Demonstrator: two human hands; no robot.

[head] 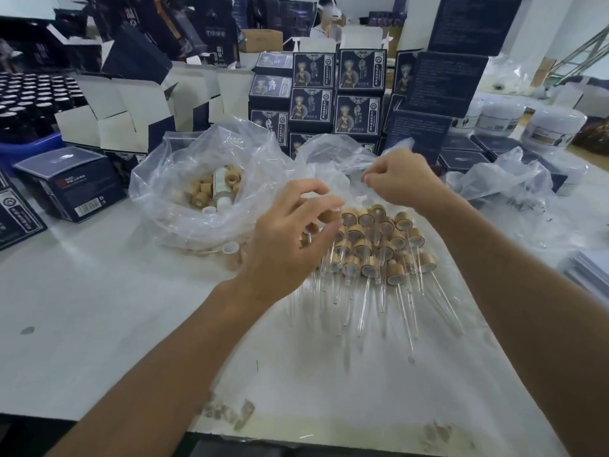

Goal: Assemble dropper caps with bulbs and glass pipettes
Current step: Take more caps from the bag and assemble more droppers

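A pile of assembled droppers, wooden caps with glass pipettes pointing toward me, lies on the white table. My left hand hovers over the pile's left edge with fingers loosely spread, holding nothing that I can see. My right hand is beyond the pile and pinches the edge of a clear plastic bag. To the left, another clear bag holds loose wooden caps and a white bulb. A few loose caps lie beside it.
Stacks of dark printed boxes stand behind the bags. Open white-lined cartons and a tray of dark bottles are at the back left. White jars and another plastic bag sit at the right. A person sits far back.
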